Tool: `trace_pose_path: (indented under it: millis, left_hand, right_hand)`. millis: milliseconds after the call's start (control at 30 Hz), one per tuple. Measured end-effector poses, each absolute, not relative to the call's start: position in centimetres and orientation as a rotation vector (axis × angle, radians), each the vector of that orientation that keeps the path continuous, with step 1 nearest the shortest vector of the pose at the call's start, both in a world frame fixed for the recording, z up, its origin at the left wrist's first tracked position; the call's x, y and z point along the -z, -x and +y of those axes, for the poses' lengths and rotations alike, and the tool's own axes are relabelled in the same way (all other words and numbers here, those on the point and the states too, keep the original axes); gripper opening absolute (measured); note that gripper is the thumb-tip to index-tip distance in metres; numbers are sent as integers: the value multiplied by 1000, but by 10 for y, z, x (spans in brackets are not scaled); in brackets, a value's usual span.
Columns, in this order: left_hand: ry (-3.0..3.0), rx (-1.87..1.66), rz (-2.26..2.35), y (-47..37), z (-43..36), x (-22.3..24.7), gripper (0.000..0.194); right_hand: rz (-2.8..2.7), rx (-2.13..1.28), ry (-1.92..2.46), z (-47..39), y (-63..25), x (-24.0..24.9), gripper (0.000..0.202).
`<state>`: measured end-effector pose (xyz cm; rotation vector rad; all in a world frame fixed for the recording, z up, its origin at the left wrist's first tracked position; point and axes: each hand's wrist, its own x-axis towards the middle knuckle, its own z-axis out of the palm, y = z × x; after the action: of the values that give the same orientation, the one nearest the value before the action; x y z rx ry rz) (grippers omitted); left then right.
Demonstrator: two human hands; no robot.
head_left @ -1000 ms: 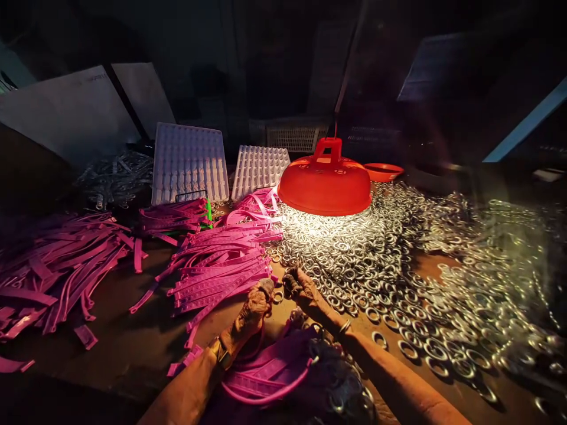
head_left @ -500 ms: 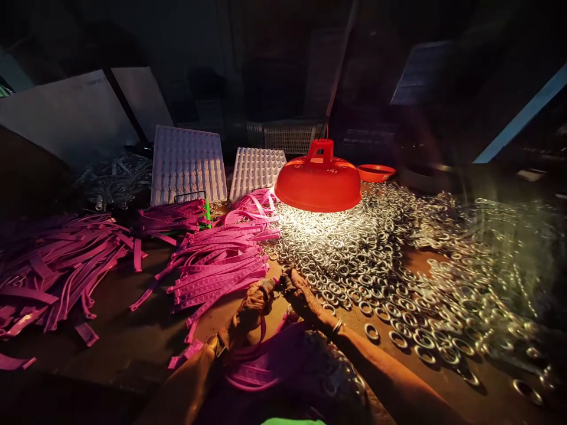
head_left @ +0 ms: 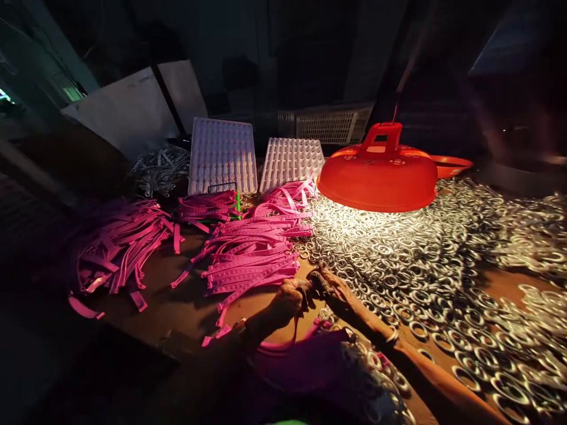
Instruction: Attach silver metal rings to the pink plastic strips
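My left hand [head_left: 290, 298] is closed on a pink strap [head_left: 296, 328], whose end hangs below the fist. My right hand [head_left: 328, 287] meets it at the fingertips, fingers pinched together; whatever lies between them is too dark and small to name. Just beyond and left of the hands lies a pile of pink straps [head_left: 252, 262] with rows of small marks along them. To the right, a broad heap of silvery metal rings [head_left: 398, 260] spreads out. Below my wrists, more pink straps [head_left: 301, 360] and rings sit close to my body, partly in shadow.
A red lamp shade [head_left: 376, 177] hangs low over the rings, with a red dish [head_left: 452, 166] behind it. Two white moulded trays [head_left: 222, 154] lean at the back. Another strap pile [head_left: 124, 248] lies left, and a pale crate [head_left: 330, 125] stands behind.
The view has swung left and closer, so things appear shifted right and the lamp larger. Both hands stay together at the fingertips, with the strap still in the left.
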<state>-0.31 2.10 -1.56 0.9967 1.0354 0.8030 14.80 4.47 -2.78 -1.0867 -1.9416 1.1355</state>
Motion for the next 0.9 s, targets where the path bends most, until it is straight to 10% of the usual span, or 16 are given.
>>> trace_pose_path:
  millis: [467,900]
  left_hand:
    - [-1091,-370,880,18,-57,-45,26]
    - [-849,-496,873,3,-100,-36,37]
  right_hand:
    - [-2272,-755,1217,-101,-185,-2,14]
    - [-1999,-1486,1218,-120,-179,2,35]
